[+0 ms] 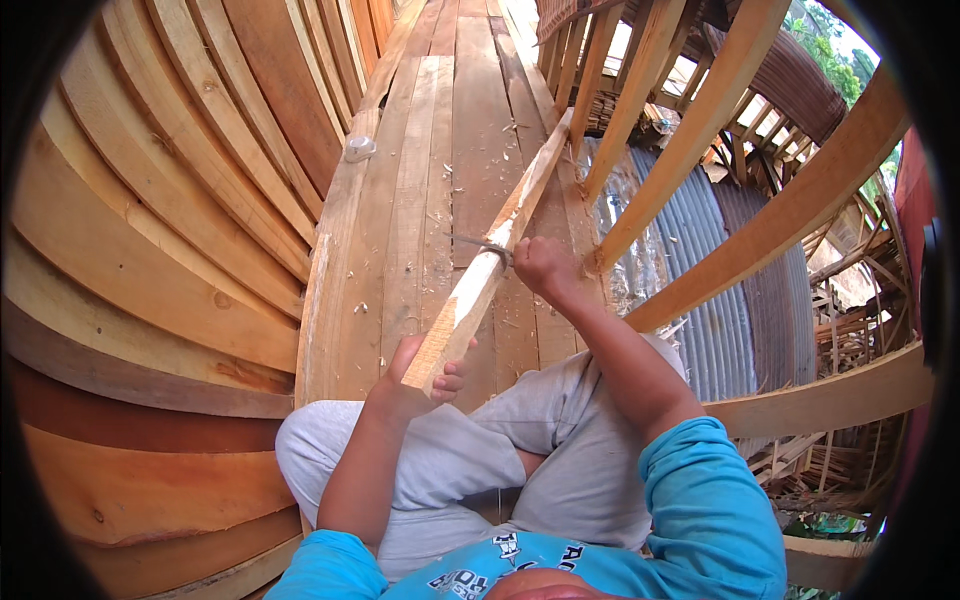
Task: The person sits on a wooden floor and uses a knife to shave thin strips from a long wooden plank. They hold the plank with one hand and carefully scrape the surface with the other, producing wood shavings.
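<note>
A long squared wooden bar slants from my lap up to the railing on the right. Its upper faces look pale and freshly shaved in places. My left hand wraps round the near end of the bar, thumb and fingers on opposite sides. Partway along it, a knife lies with its dark, narrow blade across the wood, tip pointing left. The fist of my right hand is closed on the knife's handle, which the fingers hide. The bar's far end appears to rest near the foot of a railing post.
I sit cross-legged on a plank floor strewn with shavings. A board wall rises at left, with a small clear-and-white object beside it. Wooden posts line the right edge; corrugated metal roofing lies below, beyond them.
</note>
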`<state>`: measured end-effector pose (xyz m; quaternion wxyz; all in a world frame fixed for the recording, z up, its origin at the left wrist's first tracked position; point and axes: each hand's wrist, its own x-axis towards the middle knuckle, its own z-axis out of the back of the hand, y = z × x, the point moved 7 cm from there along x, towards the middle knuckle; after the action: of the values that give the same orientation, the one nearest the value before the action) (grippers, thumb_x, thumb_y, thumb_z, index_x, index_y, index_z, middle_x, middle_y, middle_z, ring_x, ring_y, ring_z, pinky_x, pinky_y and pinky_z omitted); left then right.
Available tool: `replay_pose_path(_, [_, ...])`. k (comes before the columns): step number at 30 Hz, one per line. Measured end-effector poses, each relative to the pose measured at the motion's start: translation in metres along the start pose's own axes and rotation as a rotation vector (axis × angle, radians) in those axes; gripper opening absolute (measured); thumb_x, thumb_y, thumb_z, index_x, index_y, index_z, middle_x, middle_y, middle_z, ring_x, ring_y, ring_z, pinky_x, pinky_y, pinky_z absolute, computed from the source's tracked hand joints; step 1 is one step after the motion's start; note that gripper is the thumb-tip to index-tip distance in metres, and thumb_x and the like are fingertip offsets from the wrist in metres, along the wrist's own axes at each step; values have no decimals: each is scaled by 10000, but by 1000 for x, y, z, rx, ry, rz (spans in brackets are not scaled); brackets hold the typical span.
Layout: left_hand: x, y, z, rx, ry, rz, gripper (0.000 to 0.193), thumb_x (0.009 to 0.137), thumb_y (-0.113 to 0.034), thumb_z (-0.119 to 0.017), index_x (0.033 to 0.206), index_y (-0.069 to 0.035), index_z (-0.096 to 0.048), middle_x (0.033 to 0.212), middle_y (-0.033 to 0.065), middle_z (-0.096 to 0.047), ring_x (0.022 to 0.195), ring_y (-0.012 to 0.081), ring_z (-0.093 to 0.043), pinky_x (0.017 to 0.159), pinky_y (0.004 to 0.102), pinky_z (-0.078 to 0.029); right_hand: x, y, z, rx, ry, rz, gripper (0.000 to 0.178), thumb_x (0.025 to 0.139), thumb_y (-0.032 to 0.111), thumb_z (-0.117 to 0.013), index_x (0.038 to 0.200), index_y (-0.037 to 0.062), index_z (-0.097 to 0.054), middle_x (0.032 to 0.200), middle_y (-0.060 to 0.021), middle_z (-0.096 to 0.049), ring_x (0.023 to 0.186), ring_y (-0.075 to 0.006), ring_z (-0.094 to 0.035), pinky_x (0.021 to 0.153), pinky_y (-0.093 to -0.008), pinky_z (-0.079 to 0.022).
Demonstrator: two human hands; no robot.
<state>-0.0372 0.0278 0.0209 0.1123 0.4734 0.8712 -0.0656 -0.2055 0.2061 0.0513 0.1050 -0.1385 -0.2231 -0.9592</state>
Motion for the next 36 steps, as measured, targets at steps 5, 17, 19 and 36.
replay_pose_path(5, [-9,-10,-3,9,51,13,482,976,-354,-363,1289,-1,-463,751,72,-484,552,156,-470,459,285,-405,-21,35,12,36,166,-178,464,922,321,-433,704,-13,-670,768,-258,-665,744,-455,-650,715,-533,-525])
replay_pose_path(17, [-7,-10,-2,13,7,-15,471,982,-355,-363,1274,-3,-477,757,76,-473,536,155,-460,437,283,-400,-9,30,6,-32,184,-115,481,912,342,-408,741,3,-703,796,-254,-674,779,-448,-659,757,-530,-518])
replay_pose_path(19, [-5,-5,-6,-38,10,10,471,984,-358,-358,1269,-3,-482,756,76,-473,535,154,-458,437,283,-400,8,0,14,17,-13,3,482,917,327,-408,737,-7,-705,777,-261,-670,744,-446,-663,722,-526,-525])
replay_pose_path(36, [-7,-1,-11,-20,-61,-24,483,994,-344,-330,1284,32,-414,760,92,-453,512,169,-465,419,295,-430,16,-1,3,-88,-14,0,490,920,300,-433,589,17,-657,603,-244,-607,582,-430,-628,598,-523,-513])
